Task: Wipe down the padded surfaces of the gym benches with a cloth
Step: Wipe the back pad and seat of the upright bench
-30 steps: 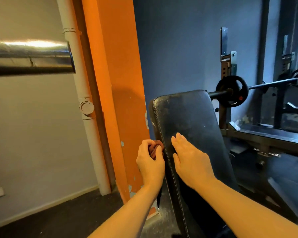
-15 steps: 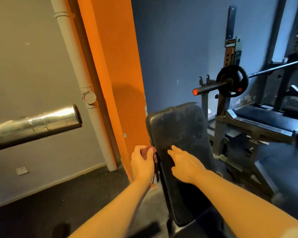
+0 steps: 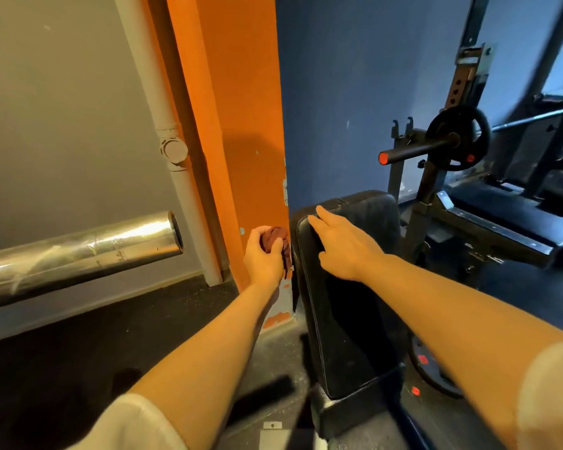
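Change: since half a second ago the right hand (image 3: 345,245) has slid up the pad, its fingertips now at the top left corner instead of mid-pad; the left hand has hardly shifted, and the view has tipped further down.
Cloth: a dark reddish-brown cloth (image 3: 278,242) is bunched in the left hand (image 3: 263,258), held just beside the left edge of the bench pad, in front of the orange pillar.
Left hand: fingers and thumb curled tight round the cloth, part of which hangs below the fist.
Right hand: flat and spread, fingers straight, palm down on the upper part of the pad; it grasps nothing.
Bench pad: a black padded backrest (image 3: 348,323), tilted, with stitched edges and a dull, dusty sheen.
Pillar: an orange pillar (image 3: 241,125) with chipped paint near its foot, just left of the pad.
Left side: a shiny metal tube (image 3: 78,251) juts in from the left edge; a white pipe (image 3: 173,151) runs down the grey wall.
Right side: a barbell (image 3: 436,147) with a black plate rests on a rack, beyond it another dark bench (image 3: 501,203).
Floor: dark rubber, speckled.
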`<state>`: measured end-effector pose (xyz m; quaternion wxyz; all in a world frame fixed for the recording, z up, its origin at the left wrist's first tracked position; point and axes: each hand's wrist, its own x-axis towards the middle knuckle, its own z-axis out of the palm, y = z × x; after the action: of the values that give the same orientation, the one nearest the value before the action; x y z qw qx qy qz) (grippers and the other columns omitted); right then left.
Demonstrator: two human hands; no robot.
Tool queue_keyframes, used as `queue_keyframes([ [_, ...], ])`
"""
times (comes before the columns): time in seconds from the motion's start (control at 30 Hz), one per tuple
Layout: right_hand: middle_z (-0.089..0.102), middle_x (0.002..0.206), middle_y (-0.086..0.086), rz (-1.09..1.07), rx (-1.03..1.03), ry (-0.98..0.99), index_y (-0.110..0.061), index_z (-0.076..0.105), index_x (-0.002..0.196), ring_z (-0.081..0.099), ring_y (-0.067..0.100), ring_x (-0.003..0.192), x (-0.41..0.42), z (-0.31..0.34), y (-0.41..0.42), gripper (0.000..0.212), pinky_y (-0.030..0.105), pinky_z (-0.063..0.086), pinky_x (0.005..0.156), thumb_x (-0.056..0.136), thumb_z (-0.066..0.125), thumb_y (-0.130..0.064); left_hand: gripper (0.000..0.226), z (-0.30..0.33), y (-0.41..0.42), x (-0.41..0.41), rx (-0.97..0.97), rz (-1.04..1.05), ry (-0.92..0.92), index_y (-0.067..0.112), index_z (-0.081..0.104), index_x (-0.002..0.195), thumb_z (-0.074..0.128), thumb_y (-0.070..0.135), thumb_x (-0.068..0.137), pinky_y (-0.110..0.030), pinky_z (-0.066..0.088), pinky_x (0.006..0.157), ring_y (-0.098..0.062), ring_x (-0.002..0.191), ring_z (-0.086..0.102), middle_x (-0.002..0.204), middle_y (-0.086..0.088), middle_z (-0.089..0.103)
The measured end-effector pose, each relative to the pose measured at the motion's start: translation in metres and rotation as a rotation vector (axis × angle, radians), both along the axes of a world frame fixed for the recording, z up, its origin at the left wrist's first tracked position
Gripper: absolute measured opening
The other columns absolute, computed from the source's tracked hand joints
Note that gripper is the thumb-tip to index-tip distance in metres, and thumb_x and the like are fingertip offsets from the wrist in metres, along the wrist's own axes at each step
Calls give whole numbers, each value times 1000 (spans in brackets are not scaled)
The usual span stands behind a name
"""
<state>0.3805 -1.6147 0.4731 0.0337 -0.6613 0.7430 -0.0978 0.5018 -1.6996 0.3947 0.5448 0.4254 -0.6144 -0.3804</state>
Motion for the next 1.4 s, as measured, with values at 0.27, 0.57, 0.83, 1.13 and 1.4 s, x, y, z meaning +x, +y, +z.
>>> queue_keyframes([
  [0.27,2,163,3,-52,39,106,-18,7,155,-2,23,150,1,-5,-29,81,49,9,120,93,58,-16,14,-50,6,5,139,-222,-154,3,53,91,57,-10,87,-6,38,64,-4,78,52,85,3,55],
  [0.57,-4,163,2,25,118,78,-19,1,155,-5,23,150,-7,1,-25,86,47,10,121,91,57,-10,16,-8,-11,-15,75,-82,9,14,57,99,60,1,90,-27,46,81,-6,86,56,90,12,58],
  [0.83,-5,163,1,89,272,20,-20,2,155,-5,22,150,-16,28,-28,82,43,11,121,90,47,2,16,-7,-6,-2,215,-25,48,13,58,104,59,3,91,-28,44,83,-18,99,56,97,5,59],
  [1.13,-5,163,1,78,261,-4,-20,3,155,-5,23,150,-16,25,-29,82,41,12,121,91,46,7,17,-55,3,0,416,-174,-201,13,59,90,64,-2,85,-26,40,76,-20,91,56,92,-2,61],
  [1.4,-5,163,1,57,262,-20,-19,3,155,-6,21,149,-14,24,-29,84,41,10,121,89,46,10,17,-14,-6,-9,118,-112,67,14,62,102,61,2,90,-21,48,80,-16,94,59,100,-1,64],
])
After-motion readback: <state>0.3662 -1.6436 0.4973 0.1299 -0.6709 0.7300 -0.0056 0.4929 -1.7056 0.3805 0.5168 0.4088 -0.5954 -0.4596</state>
